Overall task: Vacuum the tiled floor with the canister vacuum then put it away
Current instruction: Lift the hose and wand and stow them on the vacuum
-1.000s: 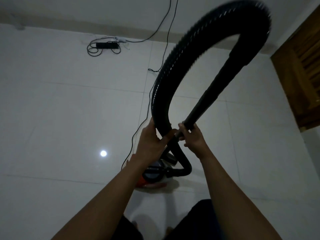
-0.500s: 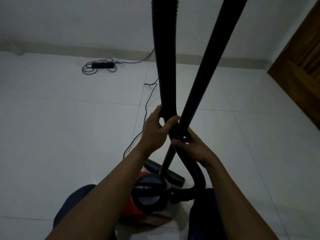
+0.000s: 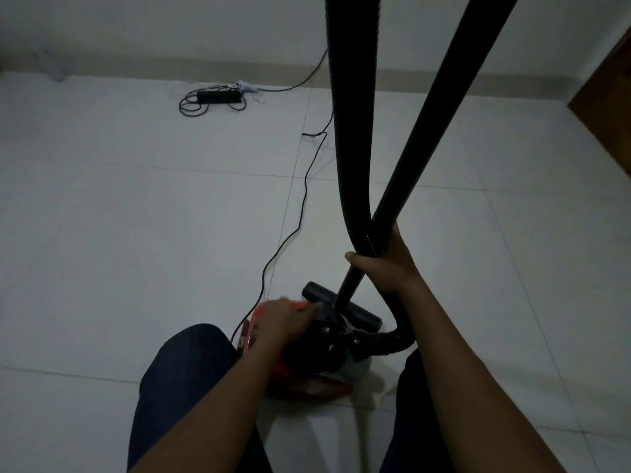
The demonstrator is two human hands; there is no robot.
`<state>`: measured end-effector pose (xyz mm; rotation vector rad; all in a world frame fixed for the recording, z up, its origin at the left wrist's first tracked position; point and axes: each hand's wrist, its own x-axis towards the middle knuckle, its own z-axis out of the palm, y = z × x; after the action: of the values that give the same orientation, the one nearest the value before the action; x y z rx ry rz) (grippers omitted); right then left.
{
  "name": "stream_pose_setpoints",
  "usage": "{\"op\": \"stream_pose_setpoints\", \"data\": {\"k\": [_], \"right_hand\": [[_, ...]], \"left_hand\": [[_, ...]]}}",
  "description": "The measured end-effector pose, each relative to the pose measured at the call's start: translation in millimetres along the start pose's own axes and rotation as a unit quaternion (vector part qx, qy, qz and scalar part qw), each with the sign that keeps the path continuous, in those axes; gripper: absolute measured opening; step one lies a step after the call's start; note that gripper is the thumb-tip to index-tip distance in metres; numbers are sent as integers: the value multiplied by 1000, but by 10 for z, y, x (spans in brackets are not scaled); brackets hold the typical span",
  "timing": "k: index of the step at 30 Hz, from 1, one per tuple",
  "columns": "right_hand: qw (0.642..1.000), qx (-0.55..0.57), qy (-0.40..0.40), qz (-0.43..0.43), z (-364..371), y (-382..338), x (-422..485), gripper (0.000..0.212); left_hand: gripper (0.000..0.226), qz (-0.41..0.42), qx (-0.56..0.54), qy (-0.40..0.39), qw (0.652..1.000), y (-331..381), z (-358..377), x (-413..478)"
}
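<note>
A red and black canister vacuum [image 3: 327, 343] sits on the white tiled floor [image 3: 136, 233] between my knees. My left hand [image 3: 286, 319] rests on top of the canister, fingers curled over its upper part. My right hand [image 3: 386, 264] is wrapped around both the ribbed black hose [image 3: 351, 114] and the straight black wand [image 3: 440, 107], holding them together upright. The black floor head [image 3: 355, 310] lies on the tiles just beyond the canister. The hose curves down and plugs into the canister's front.
The vacuum's black cord [image 3: 297, 213] trails across the tiles to a black power strip [image 3: 218, 96] near the far wall. A wooden door [image 3: 607, 80] stands at the right edge. My dark trouser legs [image 3: 184, 380] flank the canister.
My left hand let go of the hose and dropped onto the canister. My right hand now grips hose and wand together. The view has tilted lower.
</note>
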<state>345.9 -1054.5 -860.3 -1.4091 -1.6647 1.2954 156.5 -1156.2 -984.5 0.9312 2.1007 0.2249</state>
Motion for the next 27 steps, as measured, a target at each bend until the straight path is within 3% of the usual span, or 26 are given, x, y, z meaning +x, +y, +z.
{"op": "stream_pose_setpoints", "data": {"k": [3, 9, 13, 27], "right_hand": [[1000, -2, -3, 3, 19, -42, 7, 55], [1000, 8, -2, 2, -9, -80, -33, 55], [1000, 7, -1, 7, -46, -120, -69, 56], [1000, 8, 17, 4, -46, -96, -13, 53]], "left_hand": [[105, -25, -75, -11, 997, -600, 453, 603], [89, 51, -131, -35, 989, -140, 27, -179], [82, 83, -140, -41, 986, -125, -30, -220], [102, 47, -106, -81, 990, -101, -97, -85]]}}
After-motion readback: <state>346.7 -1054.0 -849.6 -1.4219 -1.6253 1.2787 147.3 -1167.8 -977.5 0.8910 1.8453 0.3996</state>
